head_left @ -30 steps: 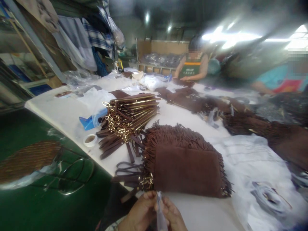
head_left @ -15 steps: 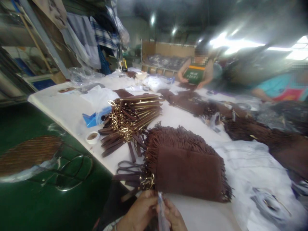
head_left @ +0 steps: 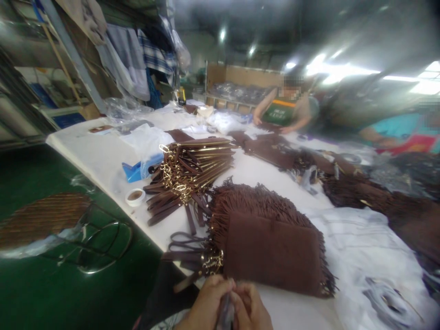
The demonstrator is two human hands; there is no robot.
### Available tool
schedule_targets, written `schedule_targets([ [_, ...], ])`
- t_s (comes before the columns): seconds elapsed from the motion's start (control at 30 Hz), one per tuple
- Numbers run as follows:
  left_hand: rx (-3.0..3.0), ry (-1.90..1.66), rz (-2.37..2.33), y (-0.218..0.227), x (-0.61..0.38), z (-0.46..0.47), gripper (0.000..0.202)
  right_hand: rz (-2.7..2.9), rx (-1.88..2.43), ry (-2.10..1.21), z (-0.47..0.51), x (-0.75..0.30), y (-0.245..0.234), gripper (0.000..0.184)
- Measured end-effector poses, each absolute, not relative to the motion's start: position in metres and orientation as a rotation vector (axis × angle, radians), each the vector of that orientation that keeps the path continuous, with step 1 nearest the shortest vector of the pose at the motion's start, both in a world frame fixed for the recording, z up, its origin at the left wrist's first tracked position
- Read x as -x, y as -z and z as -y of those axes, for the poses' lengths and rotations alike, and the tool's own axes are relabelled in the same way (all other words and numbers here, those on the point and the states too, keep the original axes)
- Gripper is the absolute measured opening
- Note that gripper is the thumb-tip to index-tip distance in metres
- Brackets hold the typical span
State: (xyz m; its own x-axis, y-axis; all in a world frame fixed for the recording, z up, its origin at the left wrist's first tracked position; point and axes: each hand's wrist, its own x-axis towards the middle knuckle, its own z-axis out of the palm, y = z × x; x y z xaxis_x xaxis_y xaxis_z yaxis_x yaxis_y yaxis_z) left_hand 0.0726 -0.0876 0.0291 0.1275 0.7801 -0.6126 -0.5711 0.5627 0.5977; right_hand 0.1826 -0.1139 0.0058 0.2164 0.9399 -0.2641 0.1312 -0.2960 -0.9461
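Observation:
At the bottom edge of the head view my left hand [head_left: 209, 300] and my right hand [head_left: 252, 305] meet, fingers closed. Between them shows a narrow greyish strip [head_left: 226, 312], blurred and mostly hidden, so its kind is unclear. Just beyond my fingers lies a brown fringed bag [head_left: 273, 254], flat on its stack of fringe. Gold clasps [head_left: 213, 262] and brown straps [head_left: 185, 257] stick out at its left side, close to my left hand.
On the white table [head_left: 74, 140], a pile of brown straps with gold clasps [head_left: 182, 174] lies beside a small white pot [head_left: 135, 197]. White wrapping [head_left: 364, 229] and a tape roll [head_left: 392, 302] are at right. A stool [head_left: 44, 220] stands left; two people work across the table.
My hands have come closer together, and the strip that stood up pale between them is now lower and mostly covered by fingers. The view has shifted slightly.

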Motion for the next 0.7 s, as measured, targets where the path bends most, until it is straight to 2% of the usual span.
schedule_targets([
  [0.1, -0.564, -0.922, -1.088, -0.026, -0.062, 0.089, 0.038, 1.397, 1.803, -0.592, 0.108, -0.199, -0.011, 0.045],
  [0.2, -0.809, -0.893, -1.187, -0.026, -0.040, 0.094, 0.046, 1.693, 1.839, -0.256, 0.100, -0.211, -0.009, 0.050],
  [0.3, -0.993, -1.038, -1.519, -0.028, -0.022, 0.096, 0.033, 1.884, 1.795, -0.010, 0.093, -0.216, -0.003, 0.048],
  [0.5, -1.491, -0.991, -1.626, -0.026, -0.032, 0.077, 0.026, 1.999, 1.607, 0.261, 0.088, -0.218, 0.003, 0.050],
  [0.7, -1.548, -0.922, -1.628, -0.045, -0.025, 0.069, 0.014, 1.927, 1.600, 0.253, 0.075, -0.224, -0.019, 0.041],
])
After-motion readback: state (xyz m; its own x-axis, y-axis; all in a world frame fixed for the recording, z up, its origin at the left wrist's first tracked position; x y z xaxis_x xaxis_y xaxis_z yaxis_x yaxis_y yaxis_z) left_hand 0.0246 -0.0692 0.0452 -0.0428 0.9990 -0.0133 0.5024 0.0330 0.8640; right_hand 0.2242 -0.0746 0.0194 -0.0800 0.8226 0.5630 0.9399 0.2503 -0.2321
